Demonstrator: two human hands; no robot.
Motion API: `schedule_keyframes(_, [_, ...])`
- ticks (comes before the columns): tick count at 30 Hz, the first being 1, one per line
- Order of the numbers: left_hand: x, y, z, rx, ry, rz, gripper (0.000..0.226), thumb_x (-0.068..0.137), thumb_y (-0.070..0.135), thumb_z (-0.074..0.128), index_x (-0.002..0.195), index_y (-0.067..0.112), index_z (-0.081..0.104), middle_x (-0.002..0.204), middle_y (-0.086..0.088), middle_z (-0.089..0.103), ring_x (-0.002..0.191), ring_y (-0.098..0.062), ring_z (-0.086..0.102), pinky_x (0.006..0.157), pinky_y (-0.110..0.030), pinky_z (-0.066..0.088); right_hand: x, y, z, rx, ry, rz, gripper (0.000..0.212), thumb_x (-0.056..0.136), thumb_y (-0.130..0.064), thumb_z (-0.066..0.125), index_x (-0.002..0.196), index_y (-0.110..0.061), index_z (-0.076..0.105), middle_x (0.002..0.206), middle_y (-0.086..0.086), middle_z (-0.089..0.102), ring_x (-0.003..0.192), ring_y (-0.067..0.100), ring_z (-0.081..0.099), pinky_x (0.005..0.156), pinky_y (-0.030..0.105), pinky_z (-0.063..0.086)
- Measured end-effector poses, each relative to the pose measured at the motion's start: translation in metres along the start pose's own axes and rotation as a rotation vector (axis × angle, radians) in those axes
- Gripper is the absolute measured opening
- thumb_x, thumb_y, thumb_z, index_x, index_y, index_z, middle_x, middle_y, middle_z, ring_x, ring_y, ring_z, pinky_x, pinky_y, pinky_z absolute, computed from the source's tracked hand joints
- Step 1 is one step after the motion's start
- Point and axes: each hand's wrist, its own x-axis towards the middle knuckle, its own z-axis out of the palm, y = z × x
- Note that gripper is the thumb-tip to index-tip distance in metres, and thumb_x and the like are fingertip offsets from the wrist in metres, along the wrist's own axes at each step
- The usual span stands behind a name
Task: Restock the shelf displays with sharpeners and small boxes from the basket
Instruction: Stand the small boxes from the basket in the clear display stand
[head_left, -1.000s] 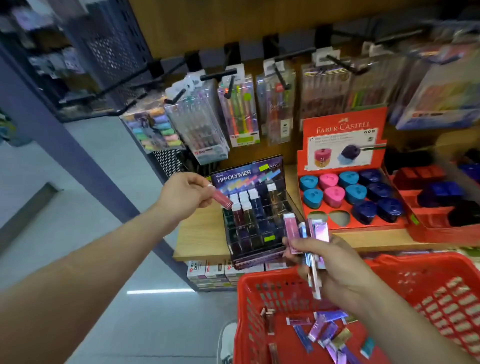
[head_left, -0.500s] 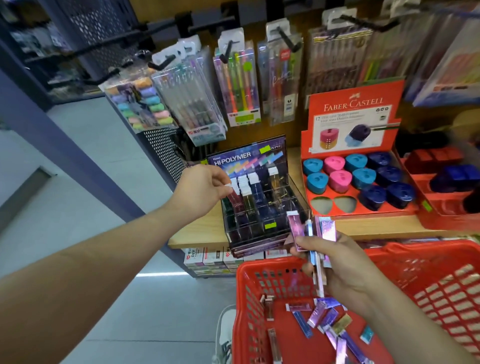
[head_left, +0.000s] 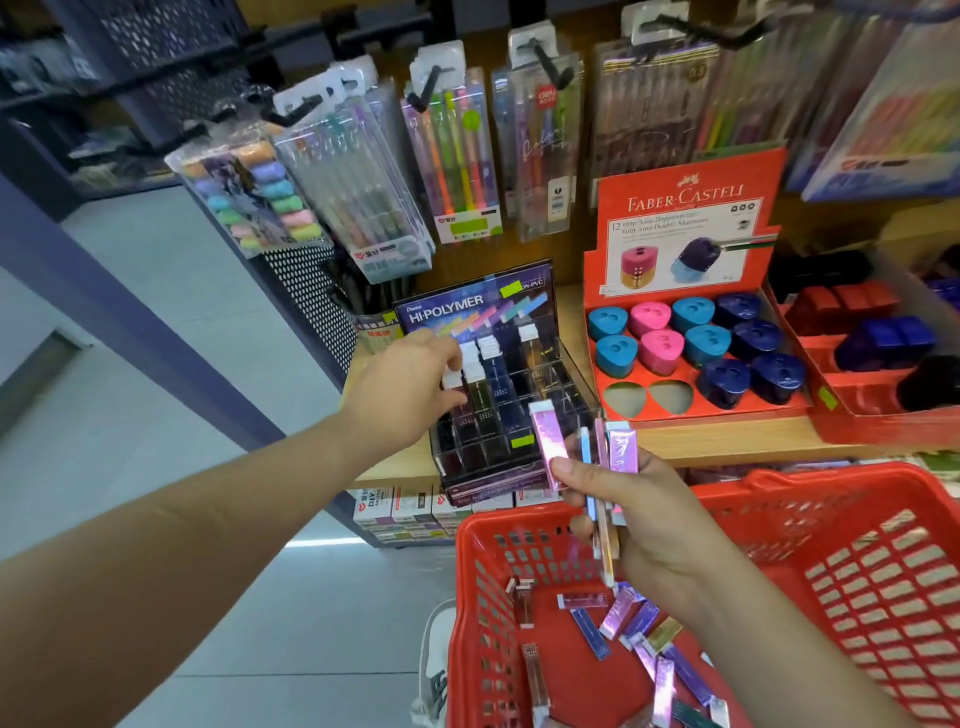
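1. Head view, left side: your left hand (head_left: 410, 387) is at the left part of the HI-POLYMER display (head_left: 470, 306), which stands on the wooden shelf (head_left: 727, 434). Thumb and fingers are curled round the white-capped top of one small box (head_left: 453, 378). That box stands upright in a slot of the clear rack, just beside other white-capped boxes.
2. Centre: your right hand (head_left: 644, 512) grips a fan of small boxes (head_left: 548, 447) between thumb and fingers. It has two shiny pink ones, with thin ones seen edge-on between them. The hand is above the near-left corner of the red basket (head_left: 779, 496), just in front of the display.
3. Bottom: loose small boxes (head_left: 623, 621) lie on the basket floor at all angles, in purple, pink and blue.
4. Right: the Faber-Castell tray (head_left: 675, 208) sits on the same shelf, just right of the display. Its sharpeners (head_left: 693, 345) stand in rows of light blue, pink and dark blue, and two front-left recesses show bare card.
5. Far right: a second red tray (head_left: 831, 364) holds dark blue and red items — too blurred to tell more.
6. Top: pen packs (head_left: 452, 156) hang on hooks above the shelf.
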Motion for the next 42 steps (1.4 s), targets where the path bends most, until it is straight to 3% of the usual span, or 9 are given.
schedule_keyframes(5, [-0.005, 0.037, -0.045, -0.911, -0.446, -0.217, 0.024, 0.089, 0.027, 0.065, 0.096, 0.004, 0.071, 0.077, -0.007, 0.067, 0.062, -0.011, 0.059, 0.058, -0.021, 0.052, -0.003, -0.002, 0.002, -0.065, 0.013, -0.039, 0.018, 0.074, -0.003, 0.077, 0.082, -0.014, 0.066, 0.061, -0.001, 0.062, 0.047, 0.007, 0.053, 0.041, 0.020, 0.041])
schedule_keyframes(8, [-0.012, 0.052, -0.052, -0.908, -0.552, -0.104, 0.017, 0.086, 0.018, 0.068, 0.096, 0.005, 0.073, 0.074, -0.005, 0.069, 0.063, -0.009, 0.062, 0.061, -0.018, 0.052, -0.005, -0.003, 0.005, -0.108, 0.000, -0.065, 0.016, 0.077, 0.000, 0.075, 0.082, -0.011, 0.064, 0.061, -0.002, 0.065, 0.046, 0.006, 0.054, 0.039, 0.018, 0.039])
schedule_keyframes(12, [-0.009, 0.049, -0.059, -0.933, -0.400, -0.169, 0.010, 0.081, 0.003, 0.072, 0.090, 0.002, 0.073, 0.070, -0.009, 0.072, 0.060, -0.011, 0.066, 0.059, -0.017, 0.055, -0.003, -0.003, 0.002, 0.047, -0.017, 0.020, 0.019, 0.081, -0.009, 0.072, 0.099, -0.006, 0.066, 0.068, 0.004, 0.064, 0.054, 0.010, 0.053, 0.042, 0.021, 0.043])
schedule_keyframes(16, [0.002, 0.019, -0.069, -0.701, -0.108, -0.210, 0.010, 0.079, 0.009, 0.076, 0.089, 0.011, 0.075, 0.069, -0.002, 0.073, 0.064, -0.012, 0.071, 0.060, -0.015, 0.054, -0.002, -0.003, -0.008, 0.465, -0.101, 0.210, 0.022, 0.082, -0.007, 0.061, 0.103, -0.008, 0.062, 0.082, 0.009, 0.062, 0.065, 0.016, 0.057, 0.046, 0.022, 0.046])
schedule_keyframes(19, [0.003, 0.006, -0.060, -0.489, -0.069, -0.177, 0.009, 0.080, 0.014, 0.076, 0.089, 0.016, 0.076, 0.072, 0.003, 0.073, 0.065, -0.008, 0.070, 0.066, -0.016, 0.054, 0.000, 0.000, -0.012, 0.584, -0.092, 0.261, 0.026, 0.079, -0.001, 0.055, 0.104, -0.008, 0.059, 0.087, 0.011, 0.062, 0.068, 0.018, 0.060, 0.047, 0.022, 0.049])
schedule_keyframes(22, [-0.002, 0.004, -0.044, -0.259, -0.064, -0.087, 0.014, 0.083, 0.019, 0.074, 0.096, 0.016, 0.075, 0.084, 0.003, 0.073, 0.071, -0.006, 0.064, 0.077, -0.019, 0.049, 0.001, 0.000, -0.012, 0.598, -0.084, 0.294, 0.018, 0.080, -0.002, 0.058, 0.098, -0.004, 0.059, 0.083, 0.010, 0.062, 0.063, 0.014, 0.060, 0.041, 0.017, 0.046])
schedule_keyframes(29, [-0.003, -0.003, -0.032, -0.169, -0.001, -0.042, 0.016, 0.088, 0.021, 0.069, 0.101, 0.013, 0.073, 0.092, -0.001, 0.073, 0.085, -0.014, 0.066, 0.086, -0.028, 0.051, 0.002, 0.004, -0.011, 0.512, -0.055, 0.258, 0.024, 0.084, -0.012, 0.063, 0.107, -0.005, 0.060, 0.080, 0.007, 0.061, 0.058, 0.011, 0.057, 0.037, 0.014, 0.041])
schedule_keyframes(37, [0.001, -0.006, -0.027, -0.050, -0.050, 0.051, 0.017, 0.093, 0.022, 0.061, 0.103, 0.014, 0.071, 0.096, -0.001, 0.071, 0.089, -0.020, 0.064, 0.081, -0.027, 0.047, 0.002, 0.002, -0.010, 0.518, -0.045, 0.225, 0.019, 0.069, -0.001, 0.064, 0.088, 0.000, 0.059, 0.079, 0.012, 0.059, 0.063, 0.013, 0.054, 0.036, 0.014, 0.041])
schedule_keyframes(42, [0.002, -0.008, -0.006, 0.073, 0.018, 0.134, 0.019, 0.093, 0.028, 0.058, 0.104, 0.017, 0.069, 0.101, -0.002, 0.065, 0.094, -0.026, 0.061, 0.085, -0.045, 0.050, 0.001, 0.001, -0.008, 0.497, -0.041, 0.190, 0.035, 0.069, -0.002, 0.070, 0.103, -0.001, 0.060, 0.093, 0.016, 0.059, 0.066, 0.014, 0.064, 0.037, 0.013, 0.042])
